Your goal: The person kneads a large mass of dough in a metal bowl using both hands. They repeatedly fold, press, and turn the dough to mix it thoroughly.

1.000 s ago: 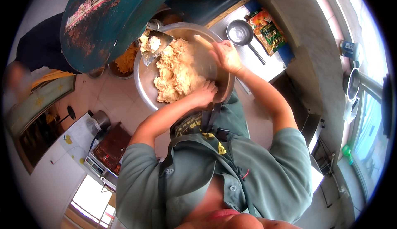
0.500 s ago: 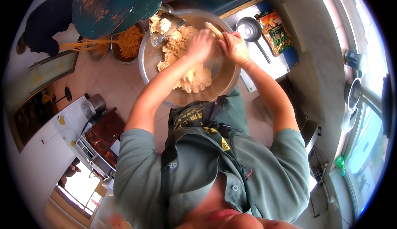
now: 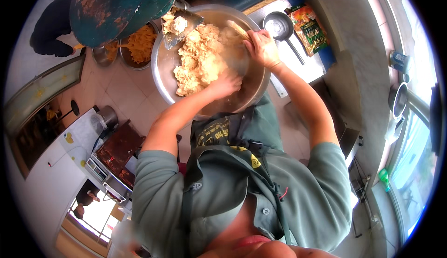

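Dough seems at the mixing step in the bowl; the next move likely calls for pressing its ragged lumps together. It lies left of the right hand, which grips a handle (far end too blurred to tell), apparently touching the left hand, whose grasp, if any, I cannot tell.

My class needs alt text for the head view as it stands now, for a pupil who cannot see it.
In a wide metal bowl, a person's left hand is at the edge of lumpy yellowish dough while the right hand grips a pale handle. A saucepan lies to the right; orange food fills another container to the left.
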Motion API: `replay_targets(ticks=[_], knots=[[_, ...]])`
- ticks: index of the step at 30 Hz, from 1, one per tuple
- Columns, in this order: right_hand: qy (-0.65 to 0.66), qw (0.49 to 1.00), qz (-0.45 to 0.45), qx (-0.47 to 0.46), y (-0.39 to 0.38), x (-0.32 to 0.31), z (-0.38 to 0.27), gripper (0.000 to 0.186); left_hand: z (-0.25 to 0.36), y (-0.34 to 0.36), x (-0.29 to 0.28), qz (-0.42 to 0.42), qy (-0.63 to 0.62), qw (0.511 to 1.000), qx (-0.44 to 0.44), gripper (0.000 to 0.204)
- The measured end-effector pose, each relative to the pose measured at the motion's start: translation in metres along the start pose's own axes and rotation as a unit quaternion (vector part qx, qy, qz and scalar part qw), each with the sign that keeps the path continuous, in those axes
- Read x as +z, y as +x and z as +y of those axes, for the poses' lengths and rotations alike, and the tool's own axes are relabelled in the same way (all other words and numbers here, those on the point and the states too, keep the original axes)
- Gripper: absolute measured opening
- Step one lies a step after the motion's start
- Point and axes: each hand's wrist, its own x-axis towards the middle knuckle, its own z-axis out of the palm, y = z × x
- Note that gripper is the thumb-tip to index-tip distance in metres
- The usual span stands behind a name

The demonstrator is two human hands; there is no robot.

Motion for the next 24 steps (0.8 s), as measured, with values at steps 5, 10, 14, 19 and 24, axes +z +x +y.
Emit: replay_targets(ticks=[5, 10, 14, 19, 24], knots=[[-0.019, 1.000, -0.011, -0.012, -0.001, 0.005, 0.004, 0.025, -0.019, 0.099, -0.023, 0.080, -0.386, 0.833, -0.389, 0.032], [-0.037, 0.999, -0.023, -0.016, 0.003, 0.005, 0.004, 0.027, -0.025, 0.121, -0.031, 0.134, -0.410, 0.789, -0.438, 0.041], [-0.035, 0.999, -0.025, -0.020, -0.001, 0.004, 0.006, 0.028, 0.015, 0.067, -0.019, 0.011, -0.109, 0.979, -0.172, 0.040], [-0.008, 1.000, -0.015, -0.018, 0.006, 0.000, 0.002, 0.029, 0.041, -0.029, -0.017, -0.104, 0.075, 0.992, -0.019, 0.039], [0.003, 1.000, 0.008, -0.018, -0.008, 0.017, 0.000, 0.022, 0.018, -0.022, -0.010, -0.151, -0.066, 0.986, -0.026, 0.021]])
